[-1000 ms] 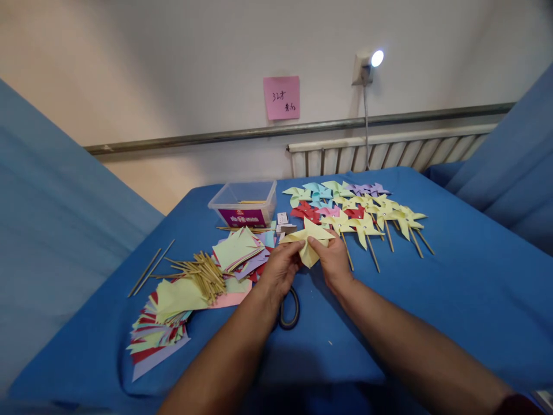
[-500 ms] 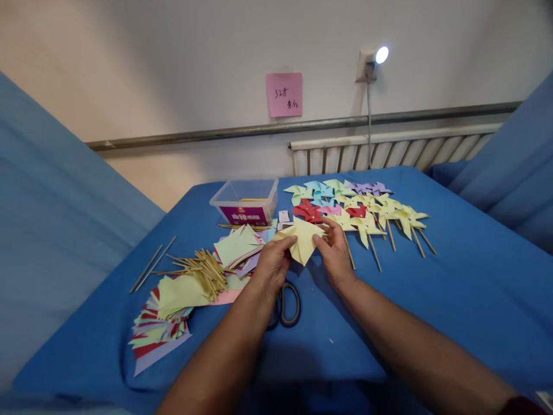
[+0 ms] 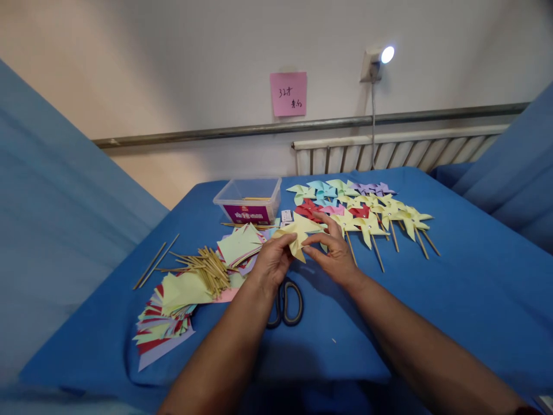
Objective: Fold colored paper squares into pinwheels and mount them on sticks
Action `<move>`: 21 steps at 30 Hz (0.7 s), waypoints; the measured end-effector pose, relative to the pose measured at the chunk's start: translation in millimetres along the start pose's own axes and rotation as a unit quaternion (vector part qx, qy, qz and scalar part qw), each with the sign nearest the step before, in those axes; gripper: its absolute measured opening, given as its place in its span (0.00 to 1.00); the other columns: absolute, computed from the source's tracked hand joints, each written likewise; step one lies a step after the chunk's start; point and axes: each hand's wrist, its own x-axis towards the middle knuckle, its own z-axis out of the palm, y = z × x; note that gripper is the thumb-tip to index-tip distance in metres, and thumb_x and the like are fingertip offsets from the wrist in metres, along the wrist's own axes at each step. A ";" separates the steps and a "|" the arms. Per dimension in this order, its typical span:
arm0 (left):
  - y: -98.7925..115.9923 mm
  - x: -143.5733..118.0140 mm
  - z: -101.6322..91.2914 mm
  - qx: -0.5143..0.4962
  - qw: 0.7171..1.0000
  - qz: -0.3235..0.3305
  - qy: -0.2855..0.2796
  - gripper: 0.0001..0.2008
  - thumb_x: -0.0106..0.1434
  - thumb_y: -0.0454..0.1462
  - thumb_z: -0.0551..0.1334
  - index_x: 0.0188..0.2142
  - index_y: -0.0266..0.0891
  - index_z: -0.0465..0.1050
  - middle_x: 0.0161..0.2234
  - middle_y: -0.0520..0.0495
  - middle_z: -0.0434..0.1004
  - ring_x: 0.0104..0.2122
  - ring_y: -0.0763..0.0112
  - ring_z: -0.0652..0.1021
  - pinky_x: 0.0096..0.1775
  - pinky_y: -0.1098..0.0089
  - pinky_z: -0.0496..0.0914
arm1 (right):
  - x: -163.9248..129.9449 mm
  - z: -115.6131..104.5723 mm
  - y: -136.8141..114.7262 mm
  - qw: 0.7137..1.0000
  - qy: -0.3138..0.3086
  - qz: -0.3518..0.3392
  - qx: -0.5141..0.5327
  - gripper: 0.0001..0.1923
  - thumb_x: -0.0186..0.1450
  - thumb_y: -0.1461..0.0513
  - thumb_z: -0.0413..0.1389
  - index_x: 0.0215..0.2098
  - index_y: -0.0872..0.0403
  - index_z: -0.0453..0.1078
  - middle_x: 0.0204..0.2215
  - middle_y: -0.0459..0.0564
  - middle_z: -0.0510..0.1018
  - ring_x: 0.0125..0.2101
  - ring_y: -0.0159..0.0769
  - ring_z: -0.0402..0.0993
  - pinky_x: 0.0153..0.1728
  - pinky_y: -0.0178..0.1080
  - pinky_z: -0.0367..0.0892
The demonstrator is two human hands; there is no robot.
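Observation:
A pale yellow paper pinwheel (image 3: 299, 230), its blades folded inward, is held up above the middle of the table. My left hand (image 3: 276, 256) grips its left side, thumb on top. From the right, my right hand (image 3: 332, 251) pinches the paper near its lower right part between thumb and fingertips. Below my hands lie scissors (image 3: 292, 302) with black handles; my left hand and forearm hide their blades. No stick is visible on the held paper.
Finished pinwheels on sticks (image 3: 371, 216) lie at the back right. At left are a pile of thin sticks (image 3: 207, 268), fanned coloured paper (image 3: 166, 328) and a paper stack (image 3: 239, 245). Behind stands a clear plastic box (image 3: 248, 207), with a small white box (image 3: 286, 216) beside it.
My right hand has shifted its grip down onto the paper, which now looks more folded than the flatter shape before. My left hand still holds it. The view has shifted slightly.

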 end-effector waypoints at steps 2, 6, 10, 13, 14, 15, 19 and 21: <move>-0.6 -1.2 1.4 0.006 1.000 0.007 -0.010 0.15 0.48 0.28 0.68 0.39 0.30 0.77 0.34 0.42 0.82 0.31 0.67 0.80 0.35 0.71 0.74 | 0.3 -1.1 1.5 1.000 0.000 -0.003 -0.002 0.02 0.62 0.59 0.62 0.33 0.47 0.76 0.60 0.50 0.64 0.60 0.50 0.60 0.60 0.57 0.54; 3.6 -4.4 5.6 -0.019 1.000 0.003 0.012 0.16 0.49 0.27 0.67 0.40 0.32 0.77 0.34 0.45 0.82 0.31 0.68 0.80 0.36 0.71 0.75 | -0.7 -1.1 2.4 0.999 0.022 -0.027 -0.024 0.13 0.60 0.60 0.62 0.44 0.46 0.73 0.59 0.53 0.64 0.59 0.49 0.62 0.59 0.57 0.56; 7.6 -6.4 7.6 -0.052 0.998 -0.041 0.018 0.17 0.53 0.27 0.64 0.43 0.33 0.76 0.35 0.46 0.82 0.30 0.69 0.80 0.35 0.71 0.75 | -2.3 -0.5 1.9 0.995 0.049 -0.063 -0.066 0.17 0.61 0.64 0.60 0.48 0.45 0.69 0.57 0.53 0.65 0.56 0.47 0.65 0.56 0.56 0.60; 7.0 -6.7 7.5 -0.056 0.996 -0.063 0.006 0.16 0.54 0.26 0.63 0.44 0.33 0.75 0.35 0.45 0.82 0.29 0.69 0.80 0.34 0.71 0.75 | -0.8 -2.6 3.9 0.989 0.044 -0.100 -0.100 0.11 0.62 0.65 0.58 0.42 0.46 0.72 0.56 0.51 0.68 0.55 0.46 0.66 0.54 0.53 0.62; 6.4 -6.5 7.2 -0.056 0.996 -0.065 0.003 0.16 0.54 0.26 0.63 0.43 0.33 0.75 0.34 0.46 0.82 0.28 0.70 0.80 0.34 0.72 0.75 | 0.4 -4.3 4.8 0.986 0.039 -0.114 -0.112 0.10 0.63 0.65 0.58 0.41 0.45 0.73 0.55 0.50 0.68 0.55 0.46 0.66 0.53 0.53 0.62; 5.9 -6.2 6.8 -0.055 0.996 -0.065 0.000 0.16 0.54 0.25 0.63 0.43 0.33 0.75 0.34 0.46 0.82 0.28 0.70 0.80 0.34 0.72 0.75 | 2.0 -6.6 5.5 0.983 0.034 -0.128 -0.124 0.09 0.63 0.65 0.58 0.40 0.45 0.73 0.55 0.49 0.69 0.55 0.46 0.66 0.54 0.53 0.62; 4.9 -3.8 4.1 -0.035 0.998 -0.054 -0.010 0.17 0.54 0.25 0.63 0.44 0.32 0.75 0.36 0.44 0.83 0.29 0.69 0.80 0.35 0.71 0.75 | 8.0 -18.1 3.5 0.969 0.011 -0.175 -0.172 0.09 0.63 0.62 0.60 0.41 0.42 0.74 0.57 0.46 0.68 0.59 0.48 0.62 0.56 0.55 0.58; 4.8 -2.5 2.5 -0.022 0.998 -0.055 -0.017 0.18 0.53 0.26 0.64 0.45 0.32 0.75 0.36 0.43 0.83 0.29 0.68 0.81 0.35 0.71 0.75 | 9.4 -23.1 0.1 0.964 -0.008 -0.187 -0.191 0.11 0.64 0.62 0.60 0.43 0.41 0.74 0.60 0.47 0.65 0.61 0.48 0.58 0.57 0.55 0.57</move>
